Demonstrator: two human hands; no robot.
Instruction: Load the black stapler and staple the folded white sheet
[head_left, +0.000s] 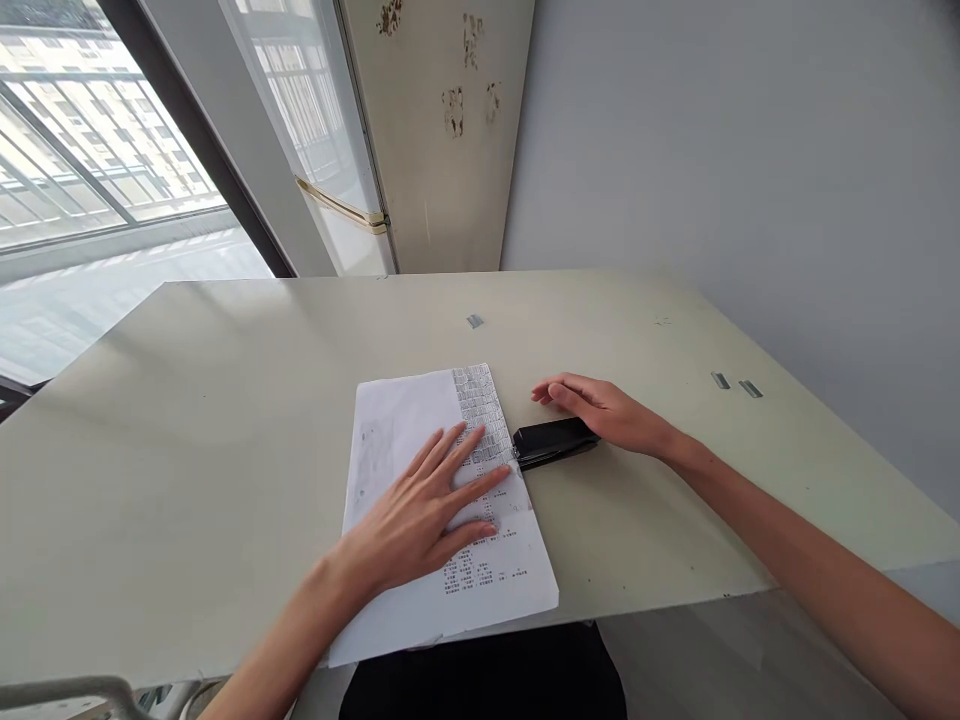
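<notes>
A stack of white printed paper [390, 420], partly folded over, lies near the front edge of a pale table [225, 400]. My left hand [424, 510] rests flat on the paper with fingers spread, open. A black stapler [553, 441] sits with its jaw on the right edge of the paper. My right hand [604, 410] lies just behind the stapler's back end, fingers stretched out and touching it, holding nothing.
Small strips of staples lie on the table: one at the back middle [474, 321] and two at the right [735, 385]. A worn cabinet [442, 130] stands behind the table, a grey wall to the right, a window to the left.
</notes>
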